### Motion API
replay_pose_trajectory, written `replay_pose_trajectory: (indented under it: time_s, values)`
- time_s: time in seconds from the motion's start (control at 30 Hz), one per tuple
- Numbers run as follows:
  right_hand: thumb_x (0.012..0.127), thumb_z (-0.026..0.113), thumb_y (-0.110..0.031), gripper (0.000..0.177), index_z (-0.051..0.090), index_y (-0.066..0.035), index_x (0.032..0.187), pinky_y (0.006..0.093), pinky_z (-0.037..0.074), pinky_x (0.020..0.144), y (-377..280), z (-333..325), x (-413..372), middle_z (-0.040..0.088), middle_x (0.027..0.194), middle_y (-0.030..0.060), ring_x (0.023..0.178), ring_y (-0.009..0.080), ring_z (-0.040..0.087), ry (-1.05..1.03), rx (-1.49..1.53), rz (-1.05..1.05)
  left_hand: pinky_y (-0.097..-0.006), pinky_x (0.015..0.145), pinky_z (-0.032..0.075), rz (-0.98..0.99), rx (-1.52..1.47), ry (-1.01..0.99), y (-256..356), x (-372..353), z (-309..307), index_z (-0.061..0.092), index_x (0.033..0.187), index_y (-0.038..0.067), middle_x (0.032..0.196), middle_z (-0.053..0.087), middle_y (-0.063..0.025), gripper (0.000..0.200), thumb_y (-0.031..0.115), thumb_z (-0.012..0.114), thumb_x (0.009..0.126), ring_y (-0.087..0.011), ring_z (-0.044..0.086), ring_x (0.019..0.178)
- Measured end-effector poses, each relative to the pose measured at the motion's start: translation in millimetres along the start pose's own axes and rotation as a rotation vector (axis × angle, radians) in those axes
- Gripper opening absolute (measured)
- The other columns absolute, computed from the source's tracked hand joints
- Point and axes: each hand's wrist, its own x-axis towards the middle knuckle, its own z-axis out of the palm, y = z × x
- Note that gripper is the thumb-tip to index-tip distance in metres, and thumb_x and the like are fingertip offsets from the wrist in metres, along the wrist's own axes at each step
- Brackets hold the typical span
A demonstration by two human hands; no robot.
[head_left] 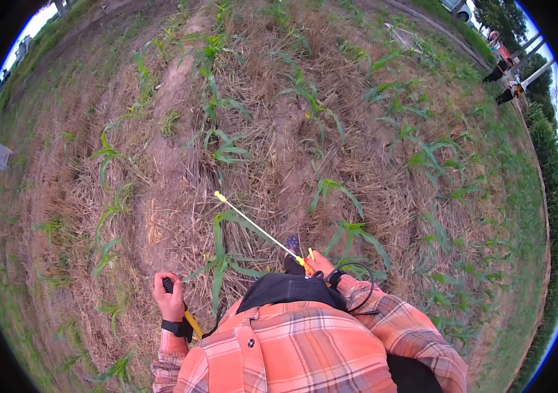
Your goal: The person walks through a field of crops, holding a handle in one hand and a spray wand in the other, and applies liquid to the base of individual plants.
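At the lower left, my left hand [170, 299] is closed around a black grip [168, 285]; a yellow bar [193, 324] runs from beside that wrist toward my body. My right hand [320, 264], in front of my chest, is wrapped round the yellow handle [306, 264] of a spray wand. The thin white wand [259, 228] points forward and left, ending in a yellow nozzle [220, 196] above the soil near a young corn plant [220, 257]. A black hose [369, 293] loops beside my right forearm.
Rows of young corn [318, 105] stand in soil covered with dry straw [272, 150]. One of my shoes [293, 245] shows below the wand. Another person [501, 56] is at the upper right, near a hedge [551, 164]. A vehicle [459, 9] stands farther back.
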Motion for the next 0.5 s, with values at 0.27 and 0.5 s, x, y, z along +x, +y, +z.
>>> replay_pose_trajectory:
  time_s: [0.27, 0.5]
  values:
    - [0.085, 0.039, -0.028, 0.02, 0.035, -0.008, 0.088, 0.0227, 0.031, 0.028, -24.6, -96.7, 39.5, 0.052, 0.057, 0.0078, 0.036, 0.0125, 0.045, 0.331, 0.278, 0.107, -0.0193, 0.048, 0.03, 0.075, 0.207, -0.039, -2.3, 77.8, 83.6, 0.046, 0.079, 0.006, 0.061, 0.04, 0.0026, 0.01, 0.0, 0.051, 0.072, -0.0053, 0.036, 0.053]
    - [0.085, 0.04, -0.027, 0.02, 0.034, -0.008, 0.087, 0.0219, 0.03, 0.028, -11.0, -197.2, 56.6, 0.049, 0.054, 0.0084, 0.034, 0.0132, 0.042, 0.699, 0.649, 0.043, -0.0205, 0.049, 0.033, -0.025, 0.133, -0.062, 39.6, 121.4, 141.8, 0.046, 0.078, 0.005, 0.058, 0.041, 0.0026, 0.011, 0.0, 0.052, 0.071, -0.0054, 0.04, 0.054]
